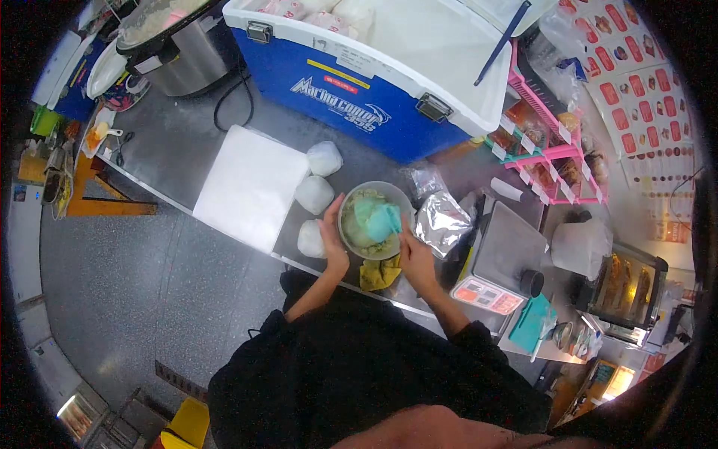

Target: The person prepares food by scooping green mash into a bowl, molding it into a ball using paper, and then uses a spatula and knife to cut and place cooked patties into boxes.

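A translucent plastic bowl [349,242] stands near the front edge of the metal counter, with a pale greenish food mixture [387,245] inside. My left hand [335,241] braces the bowl's left wall, thumb and fingers against its side. In my right hand [416,259], at the bowl's right rim, is the handle of a teal paddle-like utensil [383,220]. Its broad head lies over the food and hides part of it. Three whitish wrapped balls [314,195] sit in a line left of the bowl; the nearest is partly behind my left hand.
White paper sheets [252,188] lie to the left. Beyond stands a blue cooler box [336,95] with wrapped bundles; a large rice cooker [193,62] is at back left. Rightward are a foil sheet [443,224], a weighing scale [507,247] and pink baskets [555,151]. A yellow cloth [380,274] lies below the bowl.
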A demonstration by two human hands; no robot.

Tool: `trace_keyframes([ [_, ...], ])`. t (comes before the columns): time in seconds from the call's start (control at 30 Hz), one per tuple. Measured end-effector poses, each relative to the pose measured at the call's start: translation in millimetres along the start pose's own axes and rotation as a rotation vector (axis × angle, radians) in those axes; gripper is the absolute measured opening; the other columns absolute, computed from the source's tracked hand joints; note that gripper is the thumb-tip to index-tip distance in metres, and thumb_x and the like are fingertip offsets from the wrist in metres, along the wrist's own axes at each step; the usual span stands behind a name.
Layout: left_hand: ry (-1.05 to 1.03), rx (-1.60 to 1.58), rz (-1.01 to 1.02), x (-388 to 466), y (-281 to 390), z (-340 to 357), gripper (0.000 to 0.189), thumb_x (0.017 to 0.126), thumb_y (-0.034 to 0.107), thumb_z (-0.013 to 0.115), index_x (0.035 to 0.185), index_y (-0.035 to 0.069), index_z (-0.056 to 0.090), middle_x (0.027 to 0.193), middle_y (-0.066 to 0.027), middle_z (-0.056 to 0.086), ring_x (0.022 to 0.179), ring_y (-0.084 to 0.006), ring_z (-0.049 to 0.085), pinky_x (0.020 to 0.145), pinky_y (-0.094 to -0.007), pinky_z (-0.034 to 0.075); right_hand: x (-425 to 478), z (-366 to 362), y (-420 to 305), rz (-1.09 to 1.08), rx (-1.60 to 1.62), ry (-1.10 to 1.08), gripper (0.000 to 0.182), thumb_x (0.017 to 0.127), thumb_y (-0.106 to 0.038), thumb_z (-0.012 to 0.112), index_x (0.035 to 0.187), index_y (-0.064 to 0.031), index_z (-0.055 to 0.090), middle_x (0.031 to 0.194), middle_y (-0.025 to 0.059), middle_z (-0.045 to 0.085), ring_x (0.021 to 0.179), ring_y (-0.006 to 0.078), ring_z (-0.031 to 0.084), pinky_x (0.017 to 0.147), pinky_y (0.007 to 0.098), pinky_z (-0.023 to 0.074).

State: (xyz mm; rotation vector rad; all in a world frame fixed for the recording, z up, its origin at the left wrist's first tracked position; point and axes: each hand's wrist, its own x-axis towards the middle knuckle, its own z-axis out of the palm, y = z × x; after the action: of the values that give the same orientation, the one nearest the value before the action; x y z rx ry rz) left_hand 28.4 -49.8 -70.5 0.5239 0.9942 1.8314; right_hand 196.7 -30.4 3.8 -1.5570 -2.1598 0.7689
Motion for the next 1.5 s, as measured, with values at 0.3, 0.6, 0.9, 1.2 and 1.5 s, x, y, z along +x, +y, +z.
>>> trace_keyframes([
  [0.3, 0.104, 0.097, 0.049, 20, -31, -8, 0.06, 0.098, 0.045, 0.017, 0.126, -0.003, 0.039, 0.127, -0.0177, 0.045, 0.119, -0.0257, 0.04, 0.103, -0.0358, 0.027, 7, -10, -5, 0.173, 0.061, -0.014, 0.051, 0.088, -0.009, 0.048, 0.137, -0.0125, 0.035, 0.064, 0.0257, 0.053, 0.052, 0.0337, 0.057, 0.05, 0.0364, 0.0431],
  [0.6, 0.089, 0.194, -0.069, 16, -16, -14, 0.054, 0.099, 0.039, 0.021, 0.128, -0.004, 0.035, 0.127, -0.0182, 0.046, 0.118, -0.0237, 0.042, 0.101, -0.0337, 0.03, 23, 32, 40, 0.27, 0.044, -0.083, 0.034, 0.093, -0.019, 0.043, 0.124, -0.0068, 0.049, 0.059, 0.0183, 0.055, 0.047, 0.0229, 0.056, 0.041, 0.0345, 0.0415],
  [0.9, 0.103, -0.105, -0.025, 19, -43, -9, 0.053, 0.098, 0.039, 0.024, 0.128, -0.003, 0.034, 0.131, -0.0173, 0.041, 0.119, -0.0239, 0.041, 0.103, -0.0346, 0.03, 49, 12, -4, 0.815, 0.753, -0.55, 0.02, 0.095, -0.024, 0.043, 0.096, -0.0051, 0.052, 0.061, 0.0033, 0.045, 0.041, 0.0126, 0.042, 0.034, 0.0276, 0.0361],
  [1.2, 0.172, -0.12, -0.045, 14, -42, -6, 0.048, 0.099, 0.034, 0.023, 0.125, -0.004, 0.037, 0.128, -0.0174, 0.045, 0.117, -0.0243, 0.043, 0.102, -0.0345, 0.032, 50, -9, 4, 0.892, 0.902, -0.728, 0.026, 0.096, -0.026, 0.042, 0.119, -0.013, 0.046, 0.061, 0.0002, 0.04, 0.042, 0.0072, 0.034, 0.035, 0.0231, 0.0302],
  [1.5, 0.096, 0.661, 0.127, 19, 9, -8, 0.026, 0.094, 0.008, 0.039, 0.117, -0.003, 0.047, 0.118, -0.0155, 0.054, 0.108, -0.0251, 0.051, 0.094, -0.0322, 0.038, 20, -55, 22, 0.905, 1.392, -0.563, 0.023, 0.096, -0.027, 0.039, 0.116, -0.0141, 0.041, 0.064, -0.0002, 0.04, 0.042, 0.0062, 0.034, 0.033, 0.0207, 0.0274],
])
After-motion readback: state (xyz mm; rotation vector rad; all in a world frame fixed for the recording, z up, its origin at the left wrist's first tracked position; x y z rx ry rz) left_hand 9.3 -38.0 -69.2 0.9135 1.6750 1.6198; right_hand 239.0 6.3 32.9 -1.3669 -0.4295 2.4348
